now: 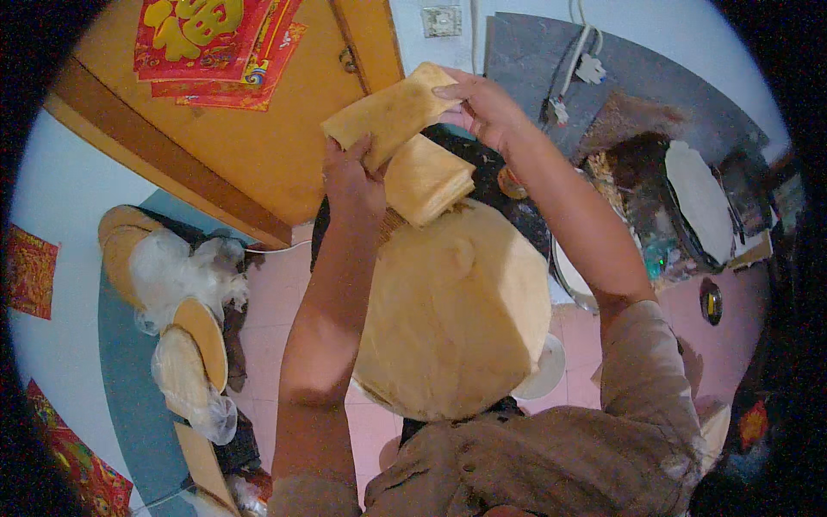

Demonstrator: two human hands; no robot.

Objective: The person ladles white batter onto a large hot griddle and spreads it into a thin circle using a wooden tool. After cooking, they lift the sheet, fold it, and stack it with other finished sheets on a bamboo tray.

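Observation:
My left hand (354,173) and my right hand (483,106) hold a folded thin flatbread sheet (391,116) by its two ends, up beyond the far edge of the work surface. Its thumbs-up face is tan with darker patches. Just below and partly behind it lies a stack of folded flatbread (429,182), its layered edges showing on the right. Before me a large round of thin flatbread (446,310) spreads wide, with faint creases and a bright lit strip at its right side. Whether several sheets lie in that round, I cannot tell.
A wooden door (278,142) with red paper decorations (194,45) stands ahead on the left. Plastic bags (174,268) and a round board (203,339) are along the left wall. At right are a dark round pan with a pale sheet (701,203) and hanging plugs (589,68).

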